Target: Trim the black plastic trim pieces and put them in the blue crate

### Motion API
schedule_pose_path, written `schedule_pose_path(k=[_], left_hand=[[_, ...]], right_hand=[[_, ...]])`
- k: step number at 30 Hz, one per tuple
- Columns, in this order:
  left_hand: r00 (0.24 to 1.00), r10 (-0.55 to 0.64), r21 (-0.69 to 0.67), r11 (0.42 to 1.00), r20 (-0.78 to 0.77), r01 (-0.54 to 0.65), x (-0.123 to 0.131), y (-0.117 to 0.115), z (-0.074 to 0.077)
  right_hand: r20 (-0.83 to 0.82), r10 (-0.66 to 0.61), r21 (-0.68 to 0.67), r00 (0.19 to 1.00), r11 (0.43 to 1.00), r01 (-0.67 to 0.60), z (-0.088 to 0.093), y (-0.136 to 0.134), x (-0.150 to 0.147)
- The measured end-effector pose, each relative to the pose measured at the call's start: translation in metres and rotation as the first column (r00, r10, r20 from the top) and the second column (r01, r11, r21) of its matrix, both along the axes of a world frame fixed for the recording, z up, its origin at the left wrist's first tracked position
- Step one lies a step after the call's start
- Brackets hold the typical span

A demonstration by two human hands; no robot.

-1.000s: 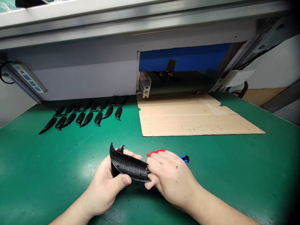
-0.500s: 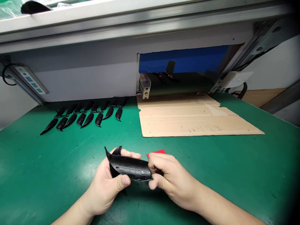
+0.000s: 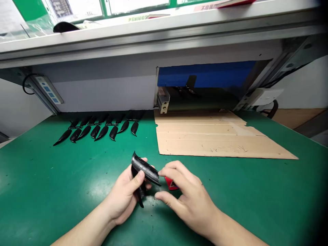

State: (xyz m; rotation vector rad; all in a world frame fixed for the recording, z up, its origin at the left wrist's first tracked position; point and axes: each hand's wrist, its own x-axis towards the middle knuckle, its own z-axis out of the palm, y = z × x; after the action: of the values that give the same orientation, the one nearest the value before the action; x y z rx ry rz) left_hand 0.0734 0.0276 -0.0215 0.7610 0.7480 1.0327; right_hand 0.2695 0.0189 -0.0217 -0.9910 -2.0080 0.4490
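My left hand (image 3: pixel 125 193) is closed round a black curved plastic part (image 3: pixel 146 169) with a pointed, upturned tip, the thumb pressing on its near side. A second black piece (image 3: pixel 140 193) hangs down behind it in the same hand; whether the two are joined is hidden. To the right is my right hand (image 3: pixel 188 194), thumb and fingers apart. Its fingertips are close by the part's right end, and I cannot tell if they touch. Partly behind these fingers a small red item (image 3: pixel 171 183) with a triangle mark lies on the table.
Several similar black curved parts (image 3: pixel 102 133) lie in a row at the back left of the green table (image 3: pixel 77 181). A flat cardboard sheet (image 3: pixel 194 136) lies below an opening in the back panel (image 3: pixel 110 89). A metal-edged shelf (image 3: pixel 143 42) crosses above. A power strip (image 3: pixel 48 89) is at left.
My right hand has let go of the part's right end and its fingers have spread. My left hand has tilted the part, right end down. The camera view has tipped upward.
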Motion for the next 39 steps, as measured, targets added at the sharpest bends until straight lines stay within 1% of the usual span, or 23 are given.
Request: schedule_pose_path(k=[2, 3, 7, 10, 13, 16, 19, 20, 22, 24, 26, 28, 30, 31, 33, 36, 38, 39], left_hand=[[0.997, -0.041, -0.007, 0.999, 0.069, 0.042, 0.005, -0.004, -0.004], [0.995, -0.039, -0.009, 0.999, 0.088, 0.040, 0.007, -0.005, -0.006], [0.992, 0.023, -0.020, 1.000, 0.123, -0.021, 0.011, -0.008, -0.004], [0.988, 0.054, -0.016, 0.999, 0.143, -0.052, 0.012, -0.008, -0.002], [0.987, 0.056, 0.008, 0.998, 0.152, -0.057, 0.011, -0.009, -0.001], [0.987, 0.048, 0.050, 0.997, 0.156, -0.056, 0.009, -0.009, -0.002], [0.988, 0.034, 0.073, 0.996, 0.153, -0.046, 0.007, -0.009, -0.002], [0.988, 0.030, 0.072, 0.997, 0.153, -0.041, 0.007, -0.009, -0.002], [0.989, 0.039, 0.061, 0.997, 0.145, -0.048, 0.009, -0.009, -0.002], [0.987, 0.098, 0.029, 0.994, 0.129, -0.102, 0.012, -0.009, -0.002], [0.972, 0.206, -0.044, 0.978, 0.116, -0.202, 0.015, -0.006, -0.001], [0.940, 0.319, -0.123, 0.945, 0.123, -0.305, 0.017, -0.004, 0.001], [0.912, 0.376, -0.172, 0.921, 0.167, -0.349, 0.018, -0.002, 0.003], [0.903, 0.378, -0.183, 0.921, 0.203, -0.344, 0.018, -0.002, 0.003], [0.897, 0.337, -0.200, 0.937, 0.285, -0.288, 0.018, -0.004, 0.002], [0.903, 0.215, -0.180, 0.971, 0.371, -0.158, 0.016, -0.003, -0.002], [0.932, 0.122, -0.094, 0.991, 0.340, -0.095, 0.010, 0.002, -0.002], [0.956, 0.104, -0.019, 0.995, 0.273, -0.102, 0.004, 0.006, 0.001]], right_hand=[[0.051, -0.013, -0.018, 0.999, 1.000, 0.014, 0.000, -0.002, -0.004], [0.049, -0.030, -0.029, 0.998, 0.999, 0.031, 0.000, -0.002, -0.006], [-0.019, -0.076, -0.058, 0.997, 0.995, 0.075, -0.002, -0.001, -0.006], [0.006, -0.080, -0.020, 0.997, 0.997, 0.081, -0.007, 0.001, -0.006], [0.036, -0.124, 0.019, 0.992, 0.992, 0.124, -0.009, 0.002, -0.004], [0.003, -0.159, 0.039, 0.987, 0.987, 0.159, -0.006, 0.002, -0.002], [-0.047, -0.100, 0.066, 0.994, 0.992, 0.103, 0.000, 0.000, -0.002], [-0.054, -0.072, 0.060, 0.996, 0.995, 0.075, 0.002, -0.001, -0.002], [-0.080, -0.033, 0.008, 0.996, 0.999, 0.034, 0.004, -0.003, -0.005], [-0.147, -0.022, -0.075, 0.989, 0.997, 0.011, 0.003, -0.006, -0.009], [-0.212, -0.034, -0.149, 0.977, 0.989, 0.002, 0.000, -0.009, -0.014], [-0.229, -0.045, -0.210, 0.972, 0.978, -0.004, -0.003, -0.013, -0.020], [-0.203, -0.040, -0.248, 0.978, 0.969, -0.012, -0.007, -0.016, -0.026], [-0.183, -0.030, -0.259, 0.983, 0.966, -0.019, -0.009, -0.016, -0.029], [-0.136, -0.014, -0.271, 0.991, 0.962, -0.023, -0.010, -0.017, -0.032], [-0.055, -0.016, -0.279, 0.998, 0.960, 0.000, -0.008, -0.015, -0.032], [-0.022, -0.022, -0.282, 1.000, 0.959, 0.015, -0.006, -0.013, -0.028], [-0.012, -0.023, -0.279, 1.000, 0.960, 0.019, -0.005, -0.012, -0.026]])
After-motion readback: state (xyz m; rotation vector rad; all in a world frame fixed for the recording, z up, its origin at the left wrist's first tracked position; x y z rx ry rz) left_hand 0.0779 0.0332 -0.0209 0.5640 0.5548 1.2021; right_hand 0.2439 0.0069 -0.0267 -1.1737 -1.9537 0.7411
